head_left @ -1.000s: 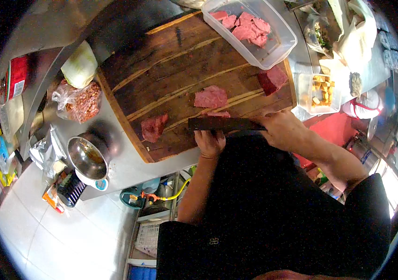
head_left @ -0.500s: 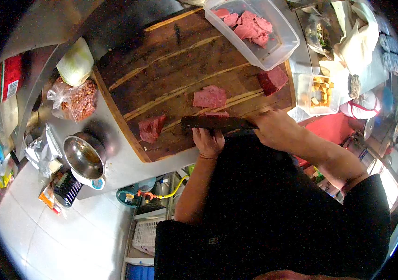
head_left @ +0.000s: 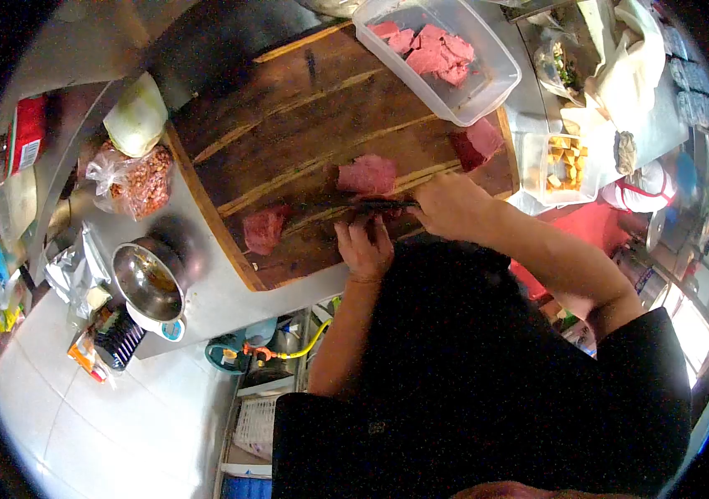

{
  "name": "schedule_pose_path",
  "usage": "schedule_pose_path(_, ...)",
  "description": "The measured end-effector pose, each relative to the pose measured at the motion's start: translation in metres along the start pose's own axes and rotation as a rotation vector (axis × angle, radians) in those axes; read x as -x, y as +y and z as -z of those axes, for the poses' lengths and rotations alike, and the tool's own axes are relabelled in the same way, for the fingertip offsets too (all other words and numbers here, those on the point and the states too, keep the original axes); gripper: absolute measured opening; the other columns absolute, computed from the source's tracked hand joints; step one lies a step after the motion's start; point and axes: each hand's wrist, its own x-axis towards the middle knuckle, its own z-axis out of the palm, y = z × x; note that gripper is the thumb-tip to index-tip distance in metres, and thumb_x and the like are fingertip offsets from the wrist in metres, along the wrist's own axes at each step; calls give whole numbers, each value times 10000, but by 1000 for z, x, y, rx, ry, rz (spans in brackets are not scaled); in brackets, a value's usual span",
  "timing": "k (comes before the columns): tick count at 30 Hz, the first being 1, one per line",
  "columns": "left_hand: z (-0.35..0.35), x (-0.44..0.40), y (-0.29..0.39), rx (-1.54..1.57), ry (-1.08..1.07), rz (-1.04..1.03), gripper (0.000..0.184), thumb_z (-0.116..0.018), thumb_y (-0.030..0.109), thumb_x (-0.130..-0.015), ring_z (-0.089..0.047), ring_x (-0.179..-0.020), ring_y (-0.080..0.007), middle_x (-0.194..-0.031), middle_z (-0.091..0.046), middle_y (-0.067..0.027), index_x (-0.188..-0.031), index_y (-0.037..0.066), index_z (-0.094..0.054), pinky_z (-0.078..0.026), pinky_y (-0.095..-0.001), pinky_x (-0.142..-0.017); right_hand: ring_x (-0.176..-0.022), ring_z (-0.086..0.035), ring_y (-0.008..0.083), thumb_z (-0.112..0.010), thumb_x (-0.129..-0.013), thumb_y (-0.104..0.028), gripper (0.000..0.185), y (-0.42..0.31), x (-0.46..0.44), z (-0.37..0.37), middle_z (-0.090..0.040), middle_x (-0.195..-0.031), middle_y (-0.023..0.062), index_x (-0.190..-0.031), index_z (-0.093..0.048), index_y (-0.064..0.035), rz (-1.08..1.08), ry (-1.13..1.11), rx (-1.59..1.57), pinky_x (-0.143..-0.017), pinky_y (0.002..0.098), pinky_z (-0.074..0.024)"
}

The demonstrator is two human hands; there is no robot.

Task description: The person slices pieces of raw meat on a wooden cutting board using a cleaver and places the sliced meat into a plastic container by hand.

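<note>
My right hand (head_left: 454, 206) is closed round the handle of a knife (head_left: 333, 205), its dark blade pointing left across the cutting board. The fingers of my left hand (head_left: 364, 251) are bent against a piece of raw meat (head_left: 392, 214) right beside the blade, which hides most of it. A flat pink cut of meat (head_left: 368, 175) lies just beyond the knife. To the left sits a red chunk of meat (head_left: 264, 229), and a larger block of meat (head_left: 479, 145) rests near the board's right edge.
The wooden cutting board (head_left: 288, 125) bears a clear plastic tub (head_left: 487, 100) of meat slices at its far right corner. Leftward are a cabbage (head_left: 136, 116), a bag of minced meat (head_left: 134, 179) and a steel bowl (head_left: 148, 281). A container of yellow cubes (head_left: 537, 170) stands right.
The knife has turned from showing its broad side to nearly edge-on, and my right hand has shifted left. My left hand has moved slightly left, still at the meat.
</note>
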Motion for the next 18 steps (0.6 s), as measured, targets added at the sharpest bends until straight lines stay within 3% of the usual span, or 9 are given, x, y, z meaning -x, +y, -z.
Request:
schedule_pose_path(4, 6, -2, 2, 43, -106, 125, 214, -695, 22, -879, -616, -928, -424, -1075, -629, -243, -1076, -16, -622, -542, -467, -793, -799, -698, 453, -617, -945, -298, 337, -3, -14, 2, -705, -829, 255, -876, -717, 17, 6, 28, -79, -742, 543, -573)
schedule_pose_path(7, -2, 12, -11, -111, -58, -66, 214, -698, 25, -884, -614, -939, -426, -1071, -630, -236, -1082, -10, -625, -540, -463, -805, -827, -698, 454, -605, -957, -317, 357, -13, -20, 4, -705, -847, 262, -906, -713, 20, -8, -38, -52, -758, 540, -571)
schedule_pose_path(8, -6, 18, -15, -150, -67, -87, 292, -706, 26, -885, -637, -1000, -419, -1155, -629, -249, -1158, -20, -614, -494, -557, -918, -837, -697, 455, -595, -966, -326, 369, -15, -21, 6, -705, -850, 264, -917, -710, 21, -25, -66, -57, -766, 540, -570)
schedule_pose_path(10, -4, 15, -13, -191, -77, -110, 370, -714, 26, -886, -659, -1061, -413, -1238, -628, -262, -1234, -30, -603, -449, -652, -1030, -836, -694, 460, -591, -972, -349, 386, -10, -17, 8, -703, -839, 262, -930, -713, 15, -51, -57, -76, -771, 538, -568)
schedule_pose_path(13, 0, 1, -4, 40, -48, 80, 356, -687, 10, -904, -647, -1095, -406, -1183, -658, -244, -1245, -37, -595, -439, -639, -1039, -838, -686, 471, -590, -979, -381, 404, -4, -2, 24, -699, -832, 260, -959, -716, 1, -111, -26, -87, -782, 539, -560)
schedule_pose_path(15, 3, -10, 4, 40, -50, 85, 240, -706, 36, -889, -611, -963, -413, -1050, -630, -215, -1113, 16, -624, -543, -449, -804, -842, -681, 477, -593, -981, -391, 404, -3, 16, 37, -698, -835, 260, -974, -717, -7, -153, -4, -80, -787, 541, -554)
schedule_pose_path(18, 2, -6, 1, 60, -62, 130, 246, -704, 62, -898, -601, -992, -417, -1037, -615, -190, -1124, 19, -617, -527, -457, -844, -846, -673, 478, -609, -975, -402, 398, -5, 42, 54, -696, -856, 267, -1038, -725, -27, -200, 186, -281, -790, 532, -539)
